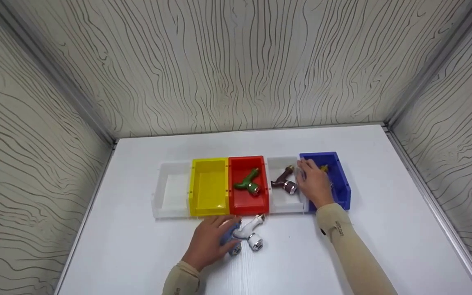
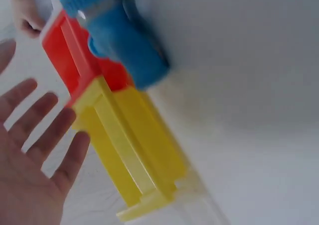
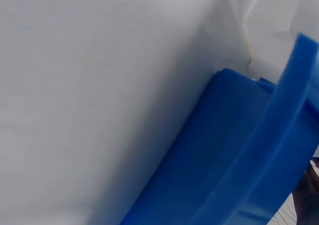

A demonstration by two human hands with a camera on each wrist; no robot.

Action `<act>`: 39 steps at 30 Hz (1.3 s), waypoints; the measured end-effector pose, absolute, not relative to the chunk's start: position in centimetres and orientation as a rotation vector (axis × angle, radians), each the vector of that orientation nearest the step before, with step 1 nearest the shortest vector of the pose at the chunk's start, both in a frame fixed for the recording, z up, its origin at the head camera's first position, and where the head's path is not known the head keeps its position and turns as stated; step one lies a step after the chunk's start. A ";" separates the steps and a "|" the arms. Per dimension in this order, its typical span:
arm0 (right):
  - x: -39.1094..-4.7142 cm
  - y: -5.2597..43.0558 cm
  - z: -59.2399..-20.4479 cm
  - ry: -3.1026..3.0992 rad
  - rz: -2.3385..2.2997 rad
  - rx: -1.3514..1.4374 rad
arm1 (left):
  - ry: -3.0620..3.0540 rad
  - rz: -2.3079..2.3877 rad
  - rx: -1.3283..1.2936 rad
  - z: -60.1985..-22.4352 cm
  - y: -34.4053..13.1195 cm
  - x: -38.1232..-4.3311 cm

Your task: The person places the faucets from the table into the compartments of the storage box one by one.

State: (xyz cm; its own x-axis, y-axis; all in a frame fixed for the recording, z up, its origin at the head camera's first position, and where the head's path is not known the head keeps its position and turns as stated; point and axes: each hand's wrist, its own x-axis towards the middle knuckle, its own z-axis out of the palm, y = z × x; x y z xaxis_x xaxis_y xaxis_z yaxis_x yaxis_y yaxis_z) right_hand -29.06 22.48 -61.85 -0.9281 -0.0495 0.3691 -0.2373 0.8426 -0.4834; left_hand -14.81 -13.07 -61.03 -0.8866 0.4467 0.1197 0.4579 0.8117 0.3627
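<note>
Left hand (image 1: 205, 241) splayed (right hand (image 1: 316, 182) farther forward).

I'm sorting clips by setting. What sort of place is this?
Probably a small work booth or test station: a plain white table, wood-grain-patterned panels standing on three sides, and a row of open bins, some holding tap-like fittings.
</note>
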 end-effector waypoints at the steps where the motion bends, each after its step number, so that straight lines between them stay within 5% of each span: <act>1: -29.1 22.5 -61.9 -2.675 0.767 0.214 | -2.980 -0.593 -0.783 -61.1 -12.9 -14.4; 12: -28.9 22.4 -61.7 -2.709 0.785 0.181 | -3.022 -0.368 -0.917 -63.2 -11.9 -12.1; 39: -29.1 22.6 -61.9 -2.690 0.788 0.189 | -3.045 -0.493 -0.707 -63.1 -12.5 -11.2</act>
